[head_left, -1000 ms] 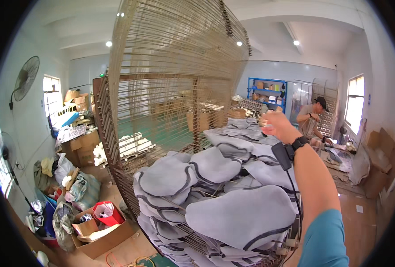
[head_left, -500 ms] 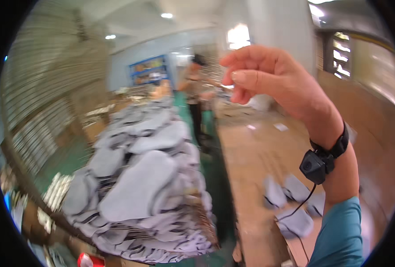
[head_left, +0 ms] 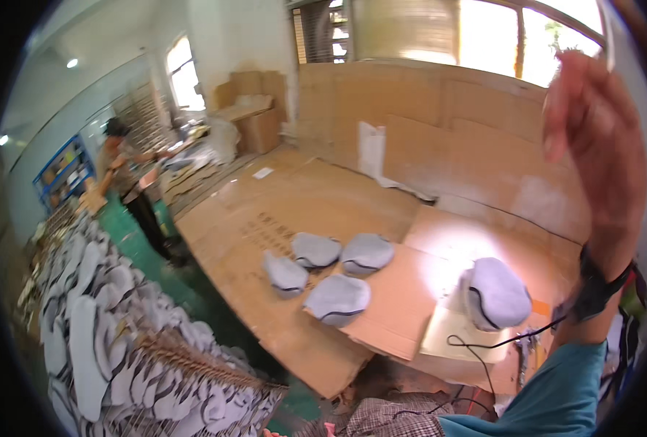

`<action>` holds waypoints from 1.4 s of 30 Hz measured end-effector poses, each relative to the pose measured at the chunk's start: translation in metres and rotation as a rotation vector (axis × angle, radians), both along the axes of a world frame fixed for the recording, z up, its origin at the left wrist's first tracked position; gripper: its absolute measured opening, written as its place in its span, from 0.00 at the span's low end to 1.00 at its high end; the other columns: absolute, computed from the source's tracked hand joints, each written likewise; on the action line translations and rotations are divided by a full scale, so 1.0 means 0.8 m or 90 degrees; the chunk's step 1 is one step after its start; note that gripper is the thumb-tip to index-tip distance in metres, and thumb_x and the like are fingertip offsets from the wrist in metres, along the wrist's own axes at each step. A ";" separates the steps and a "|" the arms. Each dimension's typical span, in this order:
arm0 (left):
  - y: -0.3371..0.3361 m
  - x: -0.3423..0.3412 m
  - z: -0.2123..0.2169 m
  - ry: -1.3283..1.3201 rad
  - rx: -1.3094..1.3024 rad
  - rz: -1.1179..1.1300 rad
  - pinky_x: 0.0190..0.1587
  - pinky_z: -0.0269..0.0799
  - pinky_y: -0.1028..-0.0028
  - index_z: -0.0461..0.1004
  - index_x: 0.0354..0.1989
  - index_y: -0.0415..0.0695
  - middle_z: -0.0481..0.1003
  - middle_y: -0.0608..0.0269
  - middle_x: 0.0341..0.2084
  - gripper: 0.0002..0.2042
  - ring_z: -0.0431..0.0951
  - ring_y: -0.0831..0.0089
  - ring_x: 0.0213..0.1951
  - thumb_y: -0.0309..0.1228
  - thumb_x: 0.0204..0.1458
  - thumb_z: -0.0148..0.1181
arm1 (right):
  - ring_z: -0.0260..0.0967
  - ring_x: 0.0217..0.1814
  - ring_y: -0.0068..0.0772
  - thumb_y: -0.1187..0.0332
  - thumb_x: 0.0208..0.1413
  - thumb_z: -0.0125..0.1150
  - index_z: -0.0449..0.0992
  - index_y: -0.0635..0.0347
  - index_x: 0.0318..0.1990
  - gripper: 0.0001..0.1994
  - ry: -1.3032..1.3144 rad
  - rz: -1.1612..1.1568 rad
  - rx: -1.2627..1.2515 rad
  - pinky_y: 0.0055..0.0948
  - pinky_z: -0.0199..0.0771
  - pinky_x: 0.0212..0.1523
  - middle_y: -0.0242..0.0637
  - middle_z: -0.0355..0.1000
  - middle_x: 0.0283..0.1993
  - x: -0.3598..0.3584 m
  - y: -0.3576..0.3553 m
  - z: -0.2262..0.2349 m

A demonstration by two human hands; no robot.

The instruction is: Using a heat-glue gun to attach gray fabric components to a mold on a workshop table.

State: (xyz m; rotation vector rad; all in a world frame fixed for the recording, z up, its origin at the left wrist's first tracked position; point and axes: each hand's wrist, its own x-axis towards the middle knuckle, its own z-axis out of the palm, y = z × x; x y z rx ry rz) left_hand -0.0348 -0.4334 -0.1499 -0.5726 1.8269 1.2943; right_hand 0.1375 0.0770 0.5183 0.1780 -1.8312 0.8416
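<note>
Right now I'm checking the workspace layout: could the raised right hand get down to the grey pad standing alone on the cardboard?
Probably yes. The right hand is lifted high, well above the lone grey pad, which sits on the cardboard surface just below the wrist. Nothing lies between them; only a thin black cable trails nearby.

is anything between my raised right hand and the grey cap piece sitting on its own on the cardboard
Nothing visible does. The right hand is raised high at the right edge; the lone grey cap piece sits below it on the cardboard sheets, with only a thin black cable trailing beside it, not over it.
</note>
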 end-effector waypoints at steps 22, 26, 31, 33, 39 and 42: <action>0.417 0.072 0.110 0.276 -0.046 -0.123 0.22 0.68 0.73 0.74 0.28 0.42 0.74 0.62 0.20 0.09 0.72 0.73 0.16 0.35 0.44 0.54 | 0.64 0.35 0.26 0.75 0.40 0.60 0.67 0.61 0.44 0.19 -0.599 -0.602 -0.680 0.23 0.65 0.33 0.35 0.68 0.34 0.519 0.214 -0.728; 0.429 0.096 0.148 0.280 -0.038 -0.199 0.20 0.68 0.75 0.73 0.30 0.42 0.73 0.64 0.19 0.09 0.71 0.74 0.16 0.34 0.46 0.53 | 0.64 0.35 0.26 0.76 0.39 0.60 0.67 0.60 0.45 0.20 -0.605 -0.579 -0.674 0.23 0.65 0.34 0.35 0.68 0.34 0.527 0.215 -0.734; 0.383 0.109 0.130 0.131 -0.064 -0.158 0.20 0.66 0.74 0.70 0.27 0.44 0.74 0.61 0.26 0.07 0.74 0.71 0.21 0.34 0.48 0.51 | 0.64 0.36 0.26 0.77 0.38 0.59 0.66 0.59 0.46 0.22 -0.530 -0.544 -0.626 0.23 0.65 0.35 0.35 0.67 0.34 0.558 0.177 -0.683; 0.356 0.102 0.111 0.063 -0.154 -0.218 0.20 0.66 0.72 0.70 0.39 0.48 0.75 0.58 0.28 0.11 0.77 0.67 0.26 0.36 0.50 0.48 | 0.65 0.36 0.26 0.78 0.38 0.59 0.66 0.59 0.46 0.23 -0.498 -0.526 -0.577 0.23 0.65 0.35 0.35 0.67 0.34 0.572 0.149 -0.634; 0.377 0.068 0.058 0.025 -0.193 -0.274 0.18 0.67 0.68 0.67 0.43 0.43 0.73 0.59 0.23 0.12 0.75 0.64 0.18 0.32 0.52 0.46 | 0.67 0.35 0.25 0.77 0.38 0.60 0.63 0.59 0.50 0.26 -0.599 -0.448 -0.573 0.24 0.67 0.37 0.36 0.69 0.37 0.590 0.034 -0.421; 0.434 0.060 0.061 0.031 -0.184 -0.385 0.18 0.64 0.71 0.68 0.33 0.44 0.73 0.65 0.22 0.08 0.74 0.71 0.17 0.34 0.51 0.46 | 0.68 0.37 0.27 0.76 0.39 0.60 0.60 0.61 0.54 0.29 -0.455 -0.378 -0.698 0.26 0.68 0.39 0.38 0.70 0.38 0.576 -0.034 -0.348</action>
